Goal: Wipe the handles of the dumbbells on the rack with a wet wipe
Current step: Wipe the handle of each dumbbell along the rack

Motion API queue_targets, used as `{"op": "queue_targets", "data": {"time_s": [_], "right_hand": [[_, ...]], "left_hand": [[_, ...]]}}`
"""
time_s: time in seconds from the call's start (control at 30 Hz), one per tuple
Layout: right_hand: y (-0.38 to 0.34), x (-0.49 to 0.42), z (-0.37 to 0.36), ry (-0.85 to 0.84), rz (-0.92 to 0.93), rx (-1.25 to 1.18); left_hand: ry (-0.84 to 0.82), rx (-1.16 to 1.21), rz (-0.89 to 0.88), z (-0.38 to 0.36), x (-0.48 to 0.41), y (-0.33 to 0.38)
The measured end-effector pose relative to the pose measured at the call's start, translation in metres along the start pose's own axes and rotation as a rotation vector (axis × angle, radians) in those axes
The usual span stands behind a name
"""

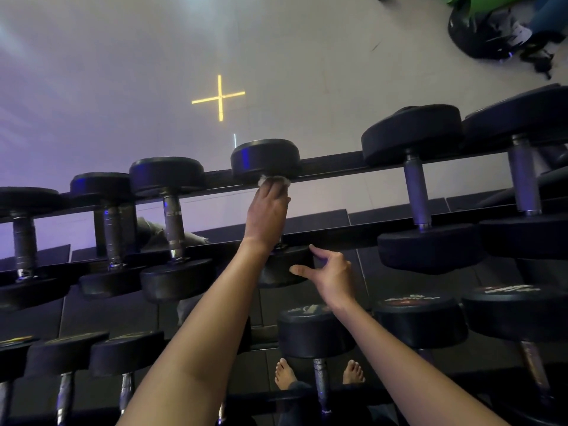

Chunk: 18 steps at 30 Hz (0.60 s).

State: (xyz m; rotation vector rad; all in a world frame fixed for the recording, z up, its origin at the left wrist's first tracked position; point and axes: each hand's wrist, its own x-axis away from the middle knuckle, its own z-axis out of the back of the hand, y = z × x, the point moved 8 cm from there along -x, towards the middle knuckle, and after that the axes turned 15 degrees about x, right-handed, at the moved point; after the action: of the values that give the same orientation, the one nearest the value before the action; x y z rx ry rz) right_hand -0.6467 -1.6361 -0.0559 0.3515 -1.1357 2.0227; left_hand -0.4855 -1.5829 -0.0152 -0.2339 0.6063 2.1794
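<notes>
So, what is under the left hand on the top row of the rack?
A wet wipe peeks out from under the left hand, against the dumbbell's far head. The hand covers the handle; only its near collar shows.

Yellow cross [219, 97] on pale floor [123, 72]; black bag [479, 35]

Black dumbbell heads [265, 158] sit on a black rack [332, 167]. Their handles [416, 192] are grey metal. The wipe [273, 179] is pale grey. A yellow cross [219, 98] marks the whitish floor [307, 72].
</notes>
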Motion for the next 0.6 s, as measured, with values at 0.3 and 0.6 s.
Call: {"op": "queue_targets", "data": {"time_s": [0.3, 0.6], "right_hand": [[0.001, 0.000, -0.002, 0.004, -0.002, -0.010], [0.000, 0.001, -0.001, 0.003, 0.018, -0.049]], "left_hand": [[0.417, 0.567, 0.680, 0.025, 0.012, -0.027], [0.709, 1.565, 1.367, -0.026, 0.050, -0.068]]}}
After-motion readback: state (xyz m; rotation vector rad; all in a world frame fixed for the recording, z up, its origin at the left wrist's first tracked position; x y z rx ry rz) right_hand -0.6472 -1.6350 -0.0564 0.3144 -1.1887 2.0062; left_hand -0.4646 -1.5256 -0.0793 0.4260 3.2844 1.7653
